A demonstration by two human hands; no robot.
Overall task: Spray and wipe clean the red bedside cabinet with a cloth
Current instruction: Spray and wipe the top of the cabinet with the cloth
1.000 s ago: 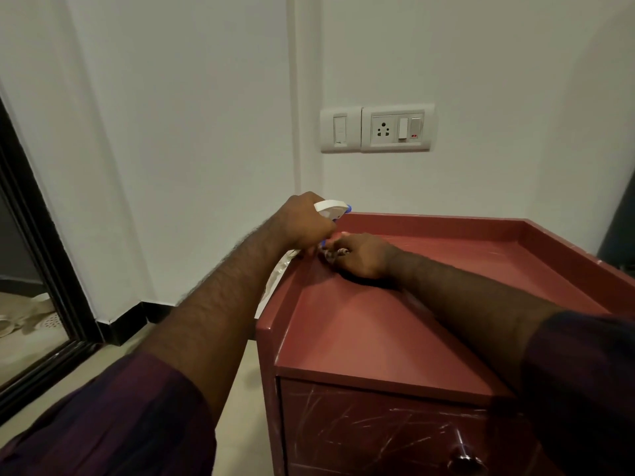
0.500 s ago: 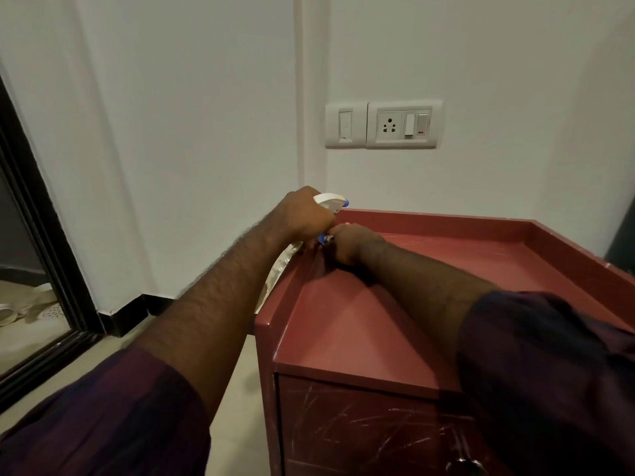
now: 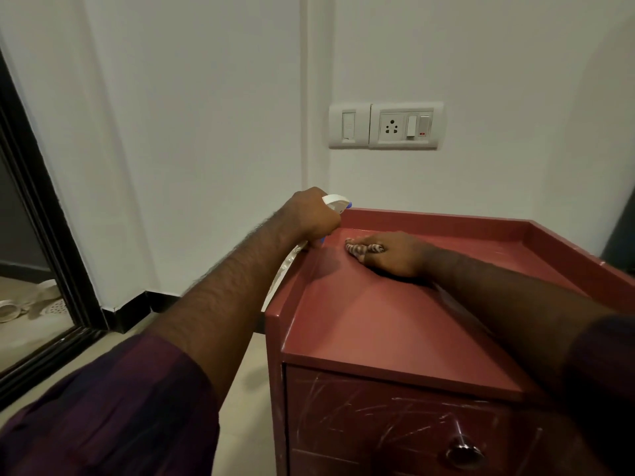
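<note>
Standing at 9 o'clock, a black frame [image 3: 44,235] meets the white wall. The left hand [image 3: 311,214] is clenched round the neck of the spray bottle [image 3: 338,202] at the 10 o'clock corner of the red bedside cabinet [image 3: 378,321]; the bottle body hangs outside the raised rim. Just beside it, toward 3 o'clock, the striped cloth [image 3: 360,249] lies bunched on the cabinet top near the back rim. The right hand [image 3: 395,254] grasps the cloth, fingers curled over it, palm down. A switch plate [image 3: 385,125] sits on the wall at 12 o'clock. A drawer knob [image 3: 464,453] is at 5 o'clock on the scratched front.
</note>
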